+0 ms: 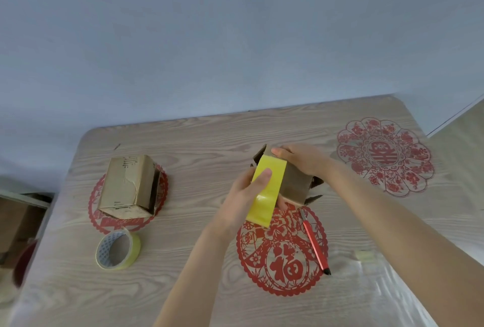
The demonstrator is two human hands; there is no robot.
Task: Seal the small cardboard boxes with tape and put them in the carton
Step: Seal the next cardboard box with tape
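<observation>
A small cardboard box (294,182) sits at the table's middle with a strip of yellow tape (267,190) laid over its top and hanging down its near side. My left hand (243,195) presses the tape onto the box with its thumb on top. My right hand (303,159) grips the box's far top edge. A second small cardboard box (125,185) lies on its side at the left, its open end facing right. A roll of yellow tape (117,249) lies in front of it.
A red utility knife (314,242) lies on the wooden table (196,143) right of my left forearm. Red paper-cut decorations (385,156) lie flat on the table. A brown carton (15,221) shows past the table's left edge. A wall stands behind.
</observation>
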